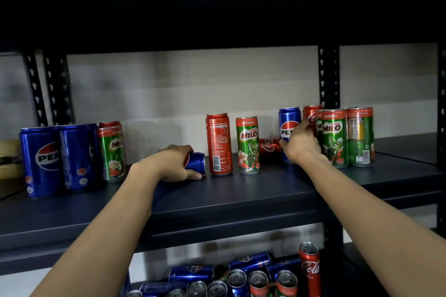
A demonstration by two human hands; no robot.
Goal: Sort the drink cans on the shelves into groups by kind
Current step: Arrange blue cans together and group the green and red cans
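Observation:
My left hand [172, 164] grips a blue Pepsi can [196, 162] lying on its side on the dark shelf [241, 195]. My right hand [300, 143] grips an upright blue Pepsi can [288, 119]. Between the hands stand a red Coca-Cola can [219, 143] and a green Milo can [248, 144]. Behind them another Coca-Cola can [269, 146] lies on its side. Two Pepsi cans [56, 159] and a Milo can [111, 153] stand at the left. Several Milo cans [347, 137] stand at the right with a red can [312, 113] behind them.
The lower shelf holds a jumble of Pepsi cans [193, 272], Milo cans [259, 282] and an upright Coca-Cola can [310, 267]. Black slotted uprights [328, 77] frame the rack. The shelf above hangs low and dark. A yellowish object [8, 157] sits at the far left.

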